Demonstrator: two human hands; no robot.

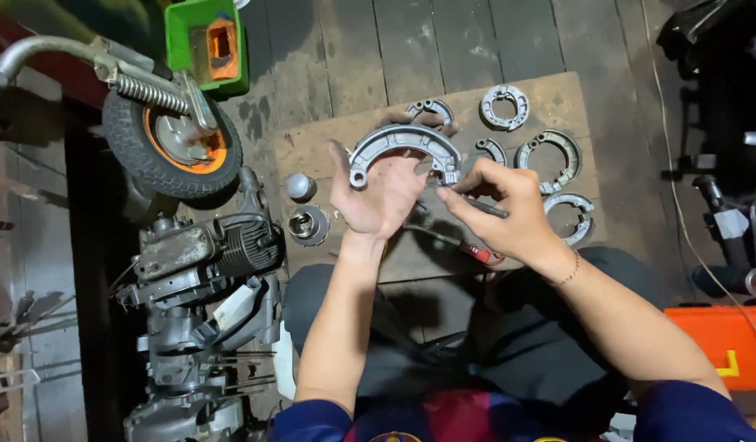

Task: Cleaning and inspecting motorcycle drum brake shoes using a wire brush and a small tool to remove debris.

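Note:
My left hand (pixel 380 190) holds up a curved grey metal brake shoe (pixel 404 144), palm facing me. My right hand (pixel 502 211) pinches a thin dark tool (pixel 484 208) at the shoe's right end. Both hands hover over a brown board (pixel 550 102) lying on the plank floor. On that board lie several more brake shoes (pixel 550 155), one pair (pixel 504 106) closed into a ring at the back. A red-handled tool (pixel 476 252) rests under my right wrist.
A dismantled scooter engine (pixel 202 270) with a small orange-rimmed wheel (pixel 172 141) stands to the left. A round metal cap (pixel 299 186) and cup-shaped part (pixel 309 224) lie beside it. A green bin (pixel 208 42) sits behind, an orange box (pixel 722 344) at right.

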